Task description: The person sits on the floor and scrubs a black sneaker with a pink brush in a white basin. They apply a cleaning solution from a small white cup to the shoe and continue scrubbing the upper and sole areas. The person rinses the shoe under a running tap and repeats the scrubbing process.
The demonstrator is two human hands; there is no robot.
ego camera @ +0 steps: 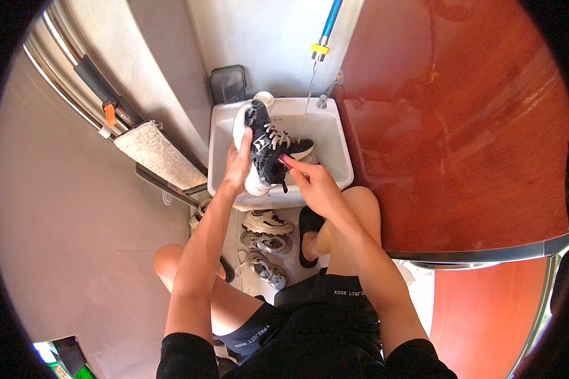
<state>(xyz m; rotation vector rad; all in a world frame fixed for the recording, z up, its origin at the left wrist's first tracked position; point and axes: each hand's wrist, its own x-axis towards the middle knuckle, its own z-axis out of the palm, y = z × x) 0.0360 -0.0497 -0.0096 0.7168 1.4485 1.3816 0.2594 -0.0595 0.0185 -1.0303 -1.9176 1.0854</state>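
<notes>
My left hand (238, 163) grips a black sneaker (265, 151) by its white sole, holding it over a white sink basin (344, 156). The sneaker has pale laces and a white patch, with some foam or wetness on it. My right hand (308, 177) is closed on a small pinkish-red brush (287, 162), mostly hidden by the fingers, and its front touches the sneaker near the heel opening. Another black shoe (303, 148) with a white sole rests in the basin. Water runs into the basin from a blue hose (331, 21) with a yellow collar.
Several worn sneakers (267, 222) stand on the floor between my feet, below the basin. A flat mop (159, 154) with metal poles leans on the left. A reddish-brown panel (455, 142) borders the right side. A small round white dish (264, 98) sits on the basin's back rim.
</notes>
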